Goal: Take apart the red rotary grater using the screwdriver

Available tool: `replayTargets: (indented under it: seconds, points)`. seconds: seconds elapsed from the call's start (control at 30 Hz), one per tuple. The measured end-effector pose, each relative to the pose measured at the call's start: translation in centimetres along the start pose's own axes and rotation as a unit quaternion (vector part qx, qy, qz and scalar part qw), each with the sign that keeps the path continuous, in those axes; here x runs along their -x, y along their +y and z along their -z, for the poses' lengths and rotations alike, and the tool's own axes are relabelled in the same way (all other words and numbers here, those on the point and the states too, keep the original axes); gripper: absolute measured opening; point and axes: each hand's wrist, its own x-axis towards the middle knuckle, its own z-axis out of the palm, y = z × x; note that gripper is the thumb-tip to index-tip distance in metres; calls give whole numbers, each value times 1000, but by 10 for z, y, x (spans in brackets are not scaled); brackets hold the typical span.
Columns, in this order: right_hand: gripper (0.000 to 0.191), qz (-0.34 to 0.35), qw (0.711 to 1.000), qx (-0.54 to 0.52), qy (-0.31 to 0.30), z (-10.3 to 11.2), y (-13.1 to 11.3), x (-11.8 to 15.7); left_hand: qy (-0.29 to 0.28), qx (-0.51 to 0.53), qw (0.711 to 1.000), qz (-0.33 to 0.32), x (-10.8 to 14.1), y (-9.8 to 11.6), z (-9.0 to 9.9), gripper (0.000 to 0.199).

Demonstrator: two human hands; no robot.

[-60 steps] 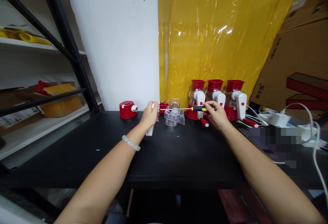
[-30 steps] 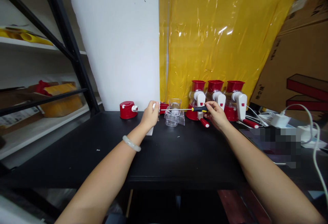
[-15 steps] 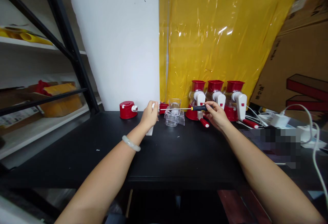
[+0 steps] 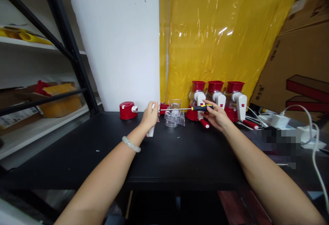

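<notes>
"two hands in the head view: what does each one have?"

"my left hand [image 4: 151,112] is wrapped around a white crank part [image 4: 150,131], tilted, its lower end poking out below my fist, left of centre over the black table [image 4: 164,156]. my right hand [image 4: 217,116] has the screwdriver [image 4: 196,108] in a loose pinch at the handle's end, the lower fingers partly spread. its shaft runs nearly level toward the left, the tip beside my left thumb; i can't tell whether it sits in a screw."

"what could go wrong?"

"the tip might skid off, i think, if i push out of line with so slack a pinch, and my left fingertips would get scraped first. the white crank part could twist with the blade if my left grip is too light. a dropped screwdriver might knock the transparent plastic body [image 4: 174,117], which lies beyond the shaft; how far, i can't judge."

"and the materials?"

"black and yellow handle, thin straight metal shaft. the white crank part looks smooth and flat-sided. the transparent plastic body is glossy, tubes with a flared side. far left sits a drum-shaped red base [image 4: 128,110] with a white knob; far right, three machines [image 4: 216,87] with boxy red hoppers. behind them, wrinkled yellow film [image 4: 218,29] shines."
</notes>
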Motion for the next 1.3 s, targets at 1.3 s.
replayTargets:
  seconds: [1.3]
  points:
    - [50, -4, 999, -31, 40, 3, 8, -6, -1, -48, 998, -43, 3, -1, 1, 32]
